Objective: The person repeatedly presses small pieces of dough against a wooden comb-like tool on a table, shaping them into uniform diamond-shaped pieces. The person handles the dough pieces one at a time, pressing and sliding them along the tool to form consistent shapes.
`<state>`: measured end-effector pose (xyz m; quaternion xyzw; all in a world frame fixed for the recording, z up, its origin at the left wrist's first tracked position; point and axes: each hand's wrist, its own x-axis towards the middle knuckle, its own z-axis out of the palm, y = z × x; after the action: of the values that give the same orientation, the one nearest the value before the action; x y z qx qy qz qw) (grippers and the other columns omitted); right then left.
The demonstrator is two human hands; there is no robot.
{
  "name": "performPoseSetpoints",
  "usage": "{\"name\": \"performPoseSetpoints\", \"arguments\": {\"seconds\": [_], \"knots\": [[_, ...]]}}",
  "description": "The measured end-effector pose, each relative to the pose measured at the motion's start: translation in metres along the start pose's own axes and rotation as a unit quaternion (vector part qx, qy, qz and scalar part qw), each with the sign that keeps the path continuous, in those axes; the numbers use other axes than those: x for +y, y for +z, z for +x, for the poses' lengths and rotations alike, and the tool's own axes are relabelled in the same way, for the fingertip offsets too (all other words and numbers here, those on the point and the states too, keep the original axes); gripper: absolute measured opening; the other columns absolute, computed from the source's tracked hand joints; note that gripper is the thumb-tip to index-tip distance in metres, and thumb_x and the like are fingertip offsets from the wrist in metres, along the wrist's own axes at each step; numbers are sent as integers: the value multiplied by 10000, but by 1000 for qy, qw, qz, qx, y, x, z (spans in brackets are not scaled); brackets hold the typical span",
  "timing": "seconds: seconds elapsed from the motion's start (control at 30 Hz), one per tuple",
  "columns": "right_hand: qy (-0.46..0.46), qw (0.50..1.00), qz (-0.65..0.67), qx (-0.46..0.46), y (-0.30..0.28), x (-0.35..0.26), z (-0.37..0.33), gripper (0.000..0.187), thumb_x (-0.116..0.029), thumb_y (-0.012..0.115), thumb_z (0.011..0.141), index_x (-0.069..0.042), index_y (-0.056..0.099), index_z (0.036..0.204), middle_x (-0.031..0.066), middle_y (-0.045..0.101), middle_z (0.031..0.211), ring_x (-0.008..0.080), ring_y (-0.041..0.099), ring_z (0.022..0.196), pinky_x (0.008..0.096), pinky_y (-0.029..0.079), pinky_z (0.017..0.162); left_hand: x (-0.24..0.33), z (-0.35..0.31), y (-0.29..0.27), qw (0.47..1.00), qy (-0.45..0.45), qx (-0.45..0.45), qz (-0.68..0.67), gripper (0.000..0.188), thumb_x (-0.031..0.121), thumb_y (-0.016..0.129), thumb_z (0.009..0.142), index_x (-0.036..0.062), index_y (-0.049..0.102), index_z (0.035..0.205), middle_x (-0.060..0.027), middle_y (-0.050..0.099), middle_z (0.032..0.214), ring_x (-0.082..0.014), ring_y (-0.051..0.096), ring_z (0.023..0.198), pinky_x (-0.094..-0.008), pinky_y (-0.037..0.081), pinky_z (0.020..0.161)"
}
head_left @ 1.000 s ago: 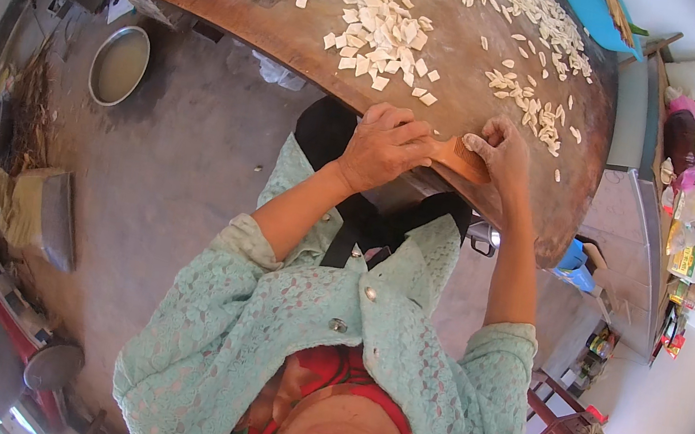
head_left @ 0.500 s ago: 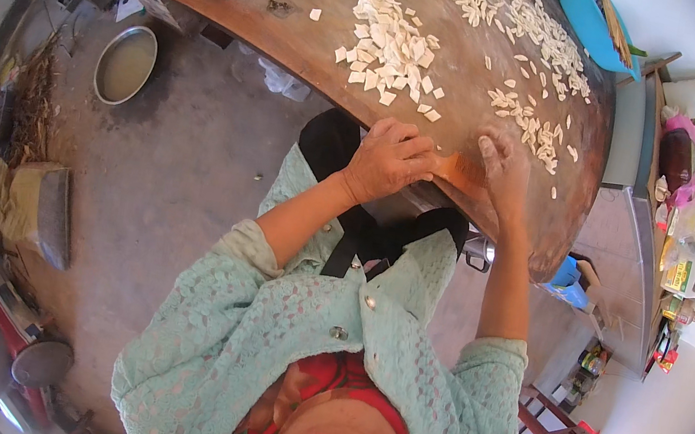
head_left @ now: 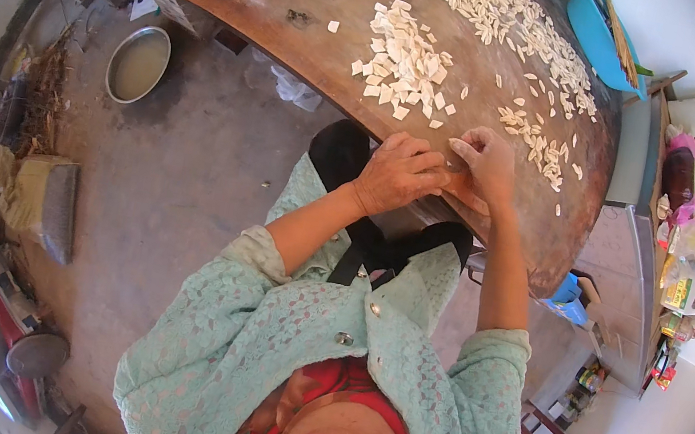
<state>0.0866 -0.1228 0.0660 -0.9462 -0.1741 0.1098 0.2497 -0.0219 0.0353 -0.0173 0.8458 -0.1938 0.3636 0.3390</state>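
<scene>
At the near edge of the wooden table [head_left: 326,61], my left hand [head_left: 404,172] is closed on one end of a flat orange comb [head_left: 465,190]. My right hand [head_left: 489,162] is just above the comb's other end, thumb and fingers drawn together; whatever they pinch is too small to make out. Beyond my hands lies a heap of flat, pale square dough pieces [head_left: 402,59]. Several rolled, ridged-looking dough pieces [head_left: 538,147] are scattered to the right of my right hand, and a larger spread of rolled dough pieces [head_left: 520,27] covers the far right.
A blue basin [head_left: 603,40] with sticks across it stands at the table's far right. On the floor to the left is a metal basin of cloudy liquid [head_left: 138,65]. Shelves with bags and packages [head_left: 681,267] line the right wall. My knees are under the table edge.
My right hand has shifted up and left off the comb, its fingers now drawn together near the square pieces. My left hand still grips the comb. The whole view has shifted slightly.
</scene>
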Motion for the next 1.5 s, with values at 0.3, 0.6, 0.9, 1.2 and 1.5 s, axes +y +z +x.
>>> {"name": "performPoseSetpoints", "arguments": {"seconds": [0.3,0.6,0.9,1.2,1.5], "knots": [[-18,999,-14,-38,-24,16,-52,247,-206,789,825,-41,606,848,92,604,861,249,585,770,379,469,712,0,-2,2,1000,-13,-1,1,287,305,788,734,210,729,999,60,622,1109,-210,554,1054,-429,434,899],[46,998,-31,33,-22,30,-28,226,-238,783,860,-66,636,866,53,613,725,180,583,673,345,466,643,1,-1,1,1000,-17,-1,-6,292,303,801,714,206,732,981,67,625,1103,-211,547,1049,-433,423,910],[44,986,162,-13,-14,14,-38,207,-221,633,978,-34,716,1007,62,669,827,156,645,777,315,516,740,2,2,-1,1000,-9,1,-2,289,274,798,701,196,730,971,56,621,1058,-207,560,1038,-416,444,885],[-117,991,-16,57,24,-34,4,168,-224,717,871,-91,733,973,74,699,1009,284,663,930,388,521,807,-11,-1,-23,999,-19,-3,44,292,248,803,695,188,729,971,49,619,1059,-207,562,1043,-425,422,929],[-32,998,35,-32,-7,-10,-15,199,-220,769,842,-39,695,879,80,689,815,208,657,765,355,509,745,-19,-8,-26,998,-46,-20,26,344,262,815,695,197,734,1023,49,608,1100,-215,550,1073,-447,389,970]]}}
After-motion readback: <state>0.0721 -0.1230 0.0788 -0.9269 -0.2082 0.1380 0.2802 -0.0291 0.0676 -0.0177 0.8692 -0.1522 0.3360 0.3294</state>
